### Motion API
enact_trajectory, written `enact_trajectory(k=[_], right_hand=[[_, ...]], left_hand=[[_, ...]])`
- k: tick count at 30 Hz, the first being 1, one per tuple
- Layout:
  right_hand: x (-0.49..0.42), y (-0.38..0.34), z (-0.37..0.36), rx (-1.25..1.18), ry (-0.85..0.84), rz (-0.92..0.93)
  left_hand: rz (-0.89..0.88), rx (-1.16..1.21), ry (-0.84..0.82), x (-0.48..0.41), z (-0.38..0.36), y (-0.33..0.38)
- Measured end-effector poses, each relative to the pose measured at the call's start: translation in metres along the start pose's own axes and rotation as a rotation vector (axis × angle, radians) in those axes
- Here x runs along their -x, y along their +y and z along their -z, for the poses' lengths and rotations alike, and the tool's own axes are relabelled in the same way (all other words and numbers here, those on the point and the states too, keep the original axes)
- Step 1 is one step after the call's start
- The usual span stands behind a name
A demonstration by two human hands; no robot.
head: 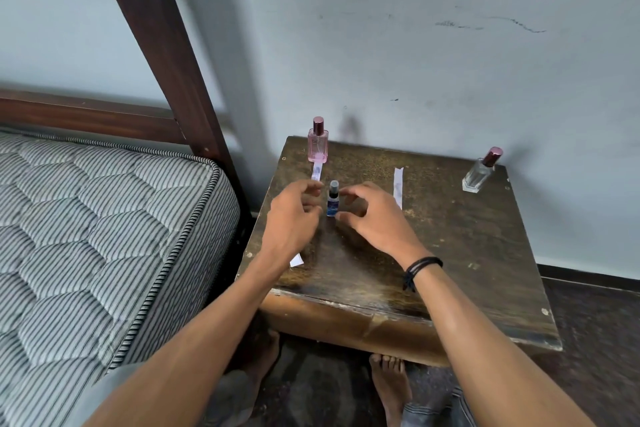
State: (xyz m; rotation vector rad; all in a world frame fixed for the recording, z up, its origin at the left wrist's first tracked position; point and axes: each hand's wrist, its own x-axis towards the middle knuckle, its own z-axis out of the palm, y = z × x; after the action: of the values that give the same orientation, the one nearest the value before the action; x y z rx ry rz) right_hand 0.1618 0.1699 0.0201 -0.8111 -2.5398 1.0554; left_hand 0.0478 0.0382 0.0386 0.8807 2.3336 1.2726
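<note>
Head view: a small blue bottle (dark-capped) stands upright.

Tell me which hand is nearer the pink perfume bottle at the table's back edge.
Left. The left hand lies just in front of the pink perfume bottle; the right hand is farther right, beyond the small blue bottle.
</note>
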Motion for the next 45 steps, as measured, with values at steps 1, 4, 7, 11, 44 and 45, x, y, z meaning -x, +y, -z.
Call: enact_trajectory(k=[1, 4, 7, 11, 44, 45], right_hand=[[-0.001, 0.000, -0.002, 0.011, -0.008, 0.003], [-0.003, 0.001, -0.006, 0.035, -0.009, 0.002], [-0.004, 0.002, -0.007, 0.040, -0.004, 0.000], [-0.003, 0.004, -0.002, -0.029, 0.004, -0.016], [-0.043, 0.078, 0.043, -0.177, 0.544, -0.238], [-0.044, 0.078, 0.043, -0.173, 0.543, -0.238]], left_hand=[[0.007, -0.006, -0.019, 0.000, -0.001, -0.001], [0.017, 0.011, -0.055, -0.002, -0.005, -0.005], [0.003, 0.023, -0.058, -0.002, -0.008, -0.005], [-0.031, 0.035, -0.024, -0.003, -0.014, -0.001], [-0.116, 0.101, -0.263, -0.061, -0.122, 0.050], [-0.113, 0.100, -0.269, -0.062, -0.122, 0.050]])
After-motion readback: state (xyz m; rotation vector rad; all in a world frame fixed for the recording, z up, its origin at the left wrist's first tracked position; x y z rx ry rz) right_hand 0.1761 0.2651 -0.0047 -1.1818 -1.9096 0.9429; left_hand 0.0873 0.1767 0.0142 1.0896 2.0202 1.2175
